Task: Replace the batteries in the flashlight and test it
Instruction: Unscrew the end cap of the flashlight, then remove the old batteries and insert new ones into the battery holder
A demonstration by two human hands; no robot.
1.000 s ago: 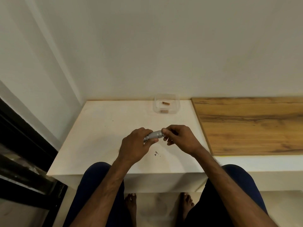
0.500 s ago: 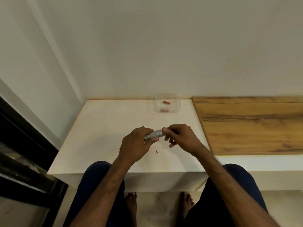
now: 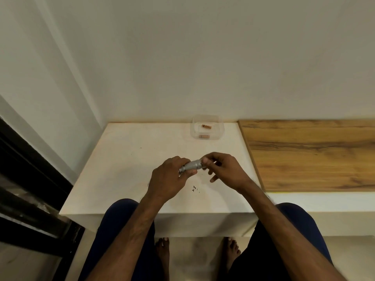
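Note:
A small silver flashlight (image 3: 191,165) lies nearly level above the white table (image 3: 125,159), pointing right and slightly up. My left hand (image 3: 169,179) wraps around its left end, which is hidden in the palm. My right hand (image 3: 223,169) pinches the flashlight's right end with thumb and forefinger, its other fingers spread loosely below. A clear plastic container (image 3: 207,127) at the table's back holds a copper-coloured battery (image 3: 206,126) and a second battery (image 3: 204,136) against its front wall.
A wooden board (image 3: 312,155) adjoins the table on the right. White walls stand behind and to the left. Small dark specks (image 3: 194,188) lie on the table below my hands. A dark frame (image 3: 30,189) runs along the left. My knees and bare feet show below the table edge.
My right hand's lower fingers have opened out from a curled grip while its thumb and forefinger stay on the flashlight's end. The flashlight and left hand have barely moved.

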